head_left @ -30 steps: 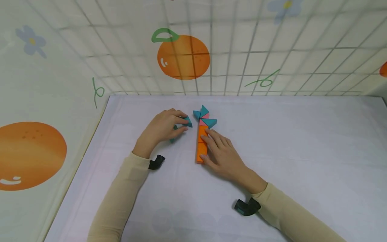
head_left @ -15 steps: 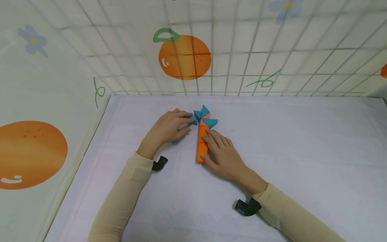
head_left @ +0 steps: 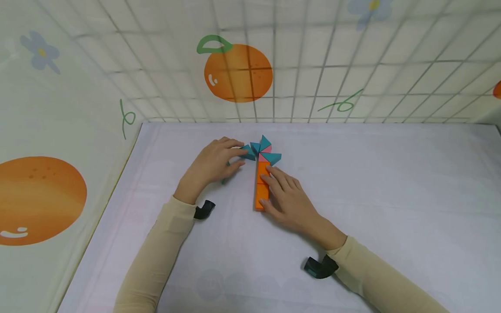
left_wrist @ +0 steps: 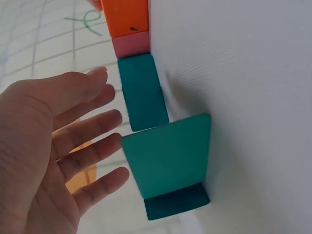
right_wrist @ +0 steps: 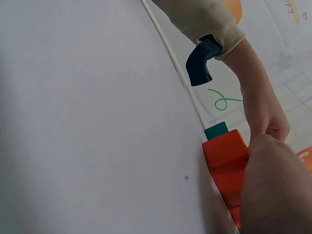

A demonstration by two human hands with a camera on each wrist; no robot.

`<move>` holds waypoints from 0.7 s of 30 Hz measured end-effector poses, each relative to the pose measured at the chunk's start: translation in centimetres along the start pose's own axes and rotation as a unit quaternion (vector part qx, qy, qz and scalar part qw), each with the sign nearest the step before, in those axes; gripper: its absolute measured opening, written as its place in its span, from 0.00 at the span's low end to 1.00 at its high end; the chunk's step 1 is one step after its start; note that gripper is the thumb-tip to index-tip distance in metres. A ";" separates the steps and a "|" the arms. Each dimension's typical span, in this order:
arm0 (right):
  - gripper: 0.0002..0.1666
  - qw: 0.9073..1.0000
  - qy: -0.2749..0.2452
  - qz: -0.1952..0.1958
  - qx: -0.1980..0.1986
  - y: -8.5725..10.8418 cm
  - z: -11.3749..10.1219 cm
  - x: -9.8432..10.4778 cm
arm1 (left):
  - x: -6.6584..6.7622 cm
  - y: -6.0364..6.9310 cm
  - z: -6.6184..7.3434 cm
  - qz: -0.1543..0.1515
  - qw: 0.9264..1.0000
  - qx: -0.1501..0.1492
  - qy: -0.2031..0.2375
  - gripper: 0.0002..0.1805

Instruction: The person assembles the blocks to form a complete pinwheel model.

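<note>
The left hand (head_left: pixel 214 161), fingers loosely extended, meets a teal block (head_left: pixel 248 153) just beside the pink and teal wedges (head_left: pixel 275 158); the right hand's (head_left: pixel 291 202) relaxed fingers rest against the orange blocks (head_left: pixel 261 194). Another teal piece (head_left: pixel 223 181) lies partly hidden below the left hand, on the white tabletop (head_left: pixel 372 187). Since a second ago, the teal block has moved nearer the wedges.
</note>
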State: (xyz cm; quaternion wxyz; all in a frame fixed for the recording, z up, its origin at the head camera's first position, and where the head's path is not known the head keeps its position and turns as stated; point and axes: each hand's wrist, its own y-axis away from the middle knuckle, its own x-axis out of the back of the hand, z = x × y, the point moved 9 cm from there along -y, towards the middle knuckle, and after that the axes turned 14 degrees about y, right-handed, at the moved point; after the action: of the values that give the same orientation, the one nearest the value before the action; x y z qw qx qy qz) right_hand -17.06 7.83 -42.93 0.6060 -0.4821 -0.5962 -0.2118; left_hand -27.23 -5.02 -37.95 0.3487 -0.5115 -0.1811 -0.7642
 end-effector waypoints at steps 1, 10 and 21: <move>0.37 1.000 0.000 -0.001 -0.001 0.0 0.0 0.0 | -0.1 0.0 -0.1 -0.004 1.000 0.001 0.000 0.19; 0.36 1.000 0.003 -0.008 -0.003 -0.1 0.1 -0.2 | -0.9 -0.2 -0.1 -0.014 1.000 0.006 -0.003 0.20; 0.37 1.000 -0.002 -0.010 -0.005 0.0 0.1 -0.1 | -1.1 -0.3 0.1 -0.014 1.000 0.006 -0.016 0.21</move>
State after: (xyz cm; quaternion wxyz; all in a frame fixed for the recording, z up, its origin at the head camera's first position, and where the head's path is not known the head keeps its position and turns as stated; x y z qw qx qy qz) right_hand -17.15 7.83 -43.05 0.6003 -0.4793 -0.6012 -0.2204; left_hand -27.14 -4.39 -38.93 0.3379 -0.5188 -0.1985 -0.7598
